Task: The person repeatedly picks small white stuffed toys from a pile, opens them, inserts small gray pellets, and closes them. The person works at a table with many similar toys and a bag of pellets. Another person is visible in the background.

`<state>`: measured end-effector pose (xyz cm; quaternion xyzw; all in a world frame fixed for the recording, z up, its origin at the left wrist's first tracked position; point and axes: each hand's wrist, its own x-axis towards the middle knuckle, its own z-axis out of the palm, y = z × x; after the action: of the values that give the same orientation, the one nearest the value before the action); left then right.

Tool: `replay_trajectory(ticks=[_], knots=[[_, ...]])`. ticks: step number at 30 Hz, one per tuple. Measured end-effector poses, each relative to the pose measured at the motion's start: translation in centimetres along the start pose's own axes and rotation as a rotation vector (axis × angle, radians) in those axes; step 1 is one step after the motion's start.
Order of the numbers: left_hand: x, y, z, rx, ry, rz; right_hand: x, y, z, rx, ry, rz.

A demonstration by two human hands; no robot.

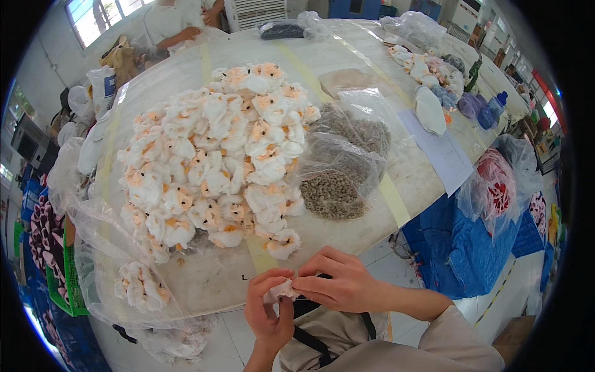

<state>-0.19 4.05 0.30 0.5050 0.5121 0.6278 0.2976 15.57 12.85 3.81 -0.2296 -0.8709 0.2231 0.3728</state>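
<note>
Over my lap, just off the table's near edge, my left hand point(271, 304) grips a small white plush piece point(282, 290) between thumb and fingers. My right hand point(338, 281) pinches the same piece from the other side, and the fingers hide most of it. Beyond my hands spreads a large heap of white fluffy plush pieces point(204, 162) with peach and orange patches and small dark parts. To the right of the heap, a clear plastic bag point(344, 153) lies open, holding many small grey-brown ring-like parts point(332, 195).
A paper sheet point(437, 151) and a blue bottle point(495, 109) lie at the table's right side. Loose plush pieces point(142, 286) rest in clear plastic at the near left. A blue-covered stack point(465, 246) stands right of the table point(223, 279). Another person point(179, 28) is at the far side.
</note>
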Motion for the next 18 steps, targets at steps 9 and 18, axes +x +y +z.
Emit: replay_trajectory(ticks=[9,18], knots=[[1.1,0.2,-0.5,0.075,-0.229,-0.258,-0.8,0.8,-0.7,0.411,-0.034,0.271],[2.7,-0.3,0.8,0.149,-0.233,-0.218,-1.3,2.5,-1.3,0.581,-0.066,0.494]])
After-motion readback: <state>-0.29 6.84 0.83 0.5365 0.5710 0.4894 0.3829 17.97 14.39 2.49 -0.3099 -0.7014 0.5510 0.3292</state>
